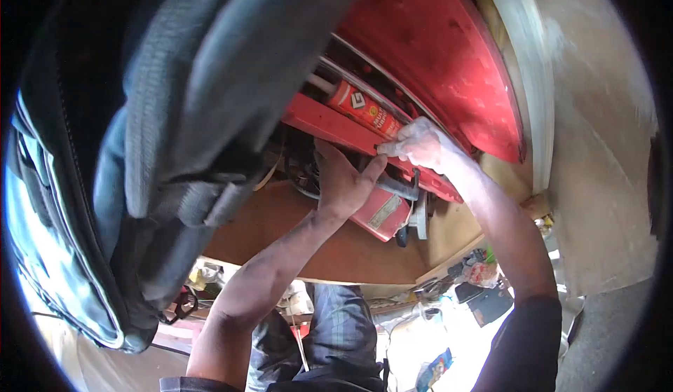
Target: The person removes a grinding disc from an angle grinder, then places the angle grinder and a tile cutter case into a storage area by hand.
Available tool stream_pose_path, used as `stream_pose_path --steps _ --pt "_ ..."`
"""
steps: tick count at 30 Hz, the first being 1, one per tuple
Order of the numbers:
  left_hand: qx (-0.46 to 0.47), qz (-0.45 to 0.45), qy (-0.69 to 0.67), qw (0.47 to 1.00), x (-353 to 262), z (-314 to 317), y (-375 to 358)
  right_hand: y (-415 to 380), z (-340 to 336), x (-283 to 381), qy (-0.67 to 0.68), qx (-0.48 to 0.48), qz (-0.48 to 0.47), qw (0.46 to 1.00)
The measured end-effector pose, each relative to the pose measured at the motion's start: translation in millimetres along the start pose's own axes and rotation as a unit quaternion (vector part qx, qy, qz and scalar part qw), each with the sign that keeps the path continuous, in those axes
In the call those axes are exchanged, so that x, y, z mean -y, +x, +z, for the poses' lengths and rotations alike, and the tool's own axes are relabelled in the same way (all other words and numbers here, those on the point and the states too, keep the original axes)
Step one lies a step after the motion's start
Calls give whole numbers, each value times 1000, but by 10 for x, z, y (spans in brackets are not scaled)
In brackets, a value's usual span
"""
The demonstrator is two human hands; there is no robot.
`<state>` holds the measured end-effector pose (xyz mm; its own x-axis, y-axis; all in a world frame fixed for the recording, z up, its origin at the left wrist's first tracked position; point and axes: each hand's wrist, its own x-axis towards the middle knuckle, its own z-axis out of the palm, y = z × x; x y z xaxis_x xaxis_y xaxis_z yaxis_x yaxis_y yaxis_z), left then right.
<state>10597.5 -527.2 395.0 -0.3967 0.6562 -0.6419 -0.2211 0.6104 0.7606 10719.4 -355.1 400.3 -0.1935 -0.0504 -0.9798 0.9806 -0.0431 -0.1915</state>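
A red metal toolbox-like case [449, 49] lies open, with a red and white printed tube [364, 108] in its upper part. My right hand [420, 147] is at the red edge beside the tube's lower end, its fingers bent and pressed together; what they hold, if anything, is too small to make out. Just left of it, my left hand [343, 182] rests under the same red rim [329, 126], thumb stretched toward the right fingertips and the other fingers partly hidden behind the rim. Below the hands sits a red box-shaped tool [383, 213] with a pale label.
A dark bag or garment [203, 77] fills the left and hangs close to the left arm. Beneath the tools is a brown wooden surface [280, 220]. A pale panel [596, 126] stands at the right. Assorted items, including a dark case [488, 304], lie lower down.
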Motion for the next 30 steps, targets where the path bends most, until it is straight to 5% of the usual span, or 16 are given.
stream_pose_path --steps 2,3,4,5,6,7,9,10,15,20,22,24,25,27,29,30 --pt "-4 19 17 1000 -48 30 -27 -93 -8 -41 -156 -49 -204 965" --pt "-1 23 13 1000 -34 43 -8 -51 -35 -158 -276 -76 -325 901" --pt "-4 10 29 1000 -28 40 -18 3 -26 -258 -276 -78 -323 902" --pt "-11 -5 46 999 -34 46 -44 20 -22 -266 52 0 -250 967" --pt "-11 -8 46 999 -29 52 -70 4 -8 -295 375 80 -144 912" --pt "-16 16 17 1000 -6 56 -45 -32 4 -343 377 75 -147 911" --pt "-11 52 -9 999 25 72 -17 -275 106 -48 156 -85 -63 982" --pt "0 39 -27 999 39 70 -33 -254 306 -213 245 -127 -57 960" --pt "13 -13 -62 998 -22 68 -44 -779 461 -735 238 -373 -12 897" --pt "5 -35 -45 998 -251 81 -148 -955 698 -1273 288 -179 165 926" --pt "-108 -3 -151 983 -470 94 -343 -984 775 -1272 400 -79 174 896" --pt "-108 116 32 987 -488 61 -659 -937 925 -1250 534 -18 198 822" --pt "-36 150 -40 987 -455 109 -779 -880 1062 -1312 587 -52 153 793" --pt "147 10 -111 983 -490 272 -1069 -722 1239 -1306 700 -155 94 691" --pt "209 -238 -178 932 -524 575 -1157 -704 1199 -1220 718 -174 105 666" --pt "208 -237 -176 933 -502 701 -1128 -697 1180 -1201 734 -195 117 640"
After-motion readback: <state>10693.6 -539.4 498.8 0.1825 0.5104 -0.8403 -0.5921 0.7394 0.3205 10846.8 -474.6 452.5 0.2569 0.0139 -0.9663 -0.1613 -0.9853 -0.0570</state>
